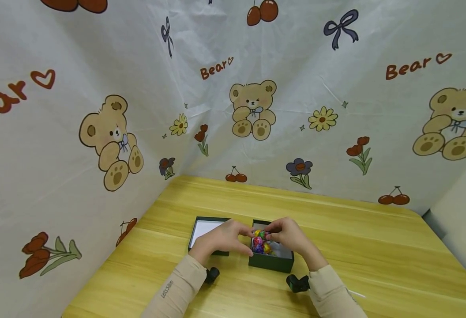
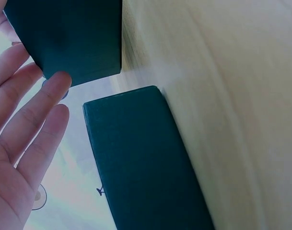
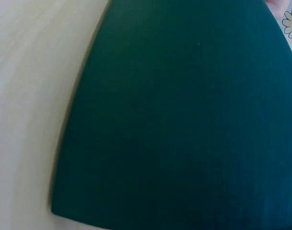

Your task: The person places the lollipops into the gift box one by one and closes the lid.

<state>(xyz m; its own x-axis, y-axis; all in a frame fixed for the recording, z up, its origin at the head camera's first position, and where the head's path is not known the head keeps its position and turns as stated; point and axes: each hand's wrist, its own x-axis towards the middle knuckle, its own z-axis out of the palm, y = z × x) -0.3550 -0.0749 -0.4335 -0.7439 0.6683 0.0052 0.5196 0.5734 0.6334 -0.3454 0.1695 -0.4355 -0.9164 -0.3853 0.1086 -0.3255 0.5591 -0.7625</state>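
A dark green box [image 1: 271, 263] with a pale inside stands on the table, holding several shiny, multicoloured foil-wrapped candies [image 1: 258, 245] toward its left side. My right hand [image 1: 290, 236] reaches over the right part of the box. Its thumb and forefinger pinch at a foil-wrapped candy at the top of the pile. From the left, my left hand [image 1: 226, 238] comes to the box rim, thumb and forefinger spread apart, the forefinger near the candies. In the left wrist view its other fingers [image 2: 33, 122] are extended beside the box's green wall [image 2: 78, 38]. The right wrist view shows mostly green box wall [image 3: 174, 124].
Left of the box lies a dark green lid [image 1: 193, 234] with a white inside, partly behind my left hand. Black wrist devices [image 1: 298, 283] sit under both forearms. A thin white stick [image 1: 357, 293] lies near the right sleeve. A bear-printed cloth [image 1: 272, 154] borders the wooden table [image 1: 376, 247].
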